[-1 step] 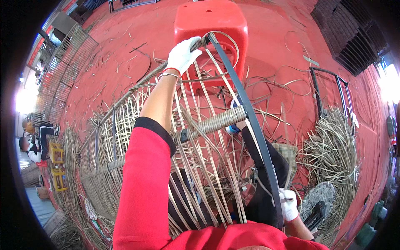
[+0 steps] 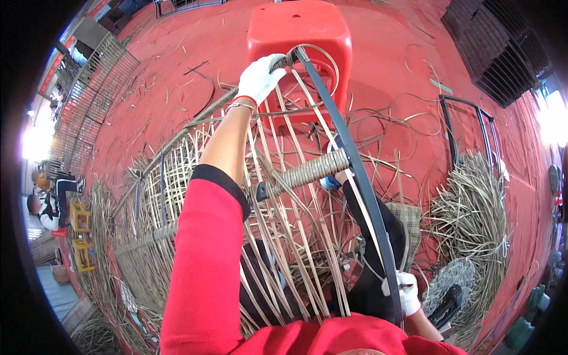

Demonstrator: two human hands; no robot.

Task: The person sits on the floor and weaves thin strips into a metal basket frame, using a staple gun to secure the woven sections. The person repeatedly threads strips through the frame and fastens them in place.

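Both gloved hands grip a dark metal frame (image 2: 355,171) — left hand (image 2: 258,77) high, right hand (image 2: 404,291) low.

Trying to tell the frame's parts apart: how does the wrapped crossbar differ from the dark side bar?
The wrapped crossbar is tan, bound in coiled rattan; the dark side bar is bare, smooth metal. The crossbar is thick and short, while the side bar is slimmer and far longer, running from the left hand down to the right hand. Both belong to one woven frame and meet at a joint.

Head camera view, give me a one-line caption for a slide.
Gloved left hand grips the frame's top corner, right hand its lower bar, cane strips between, above a red stool.
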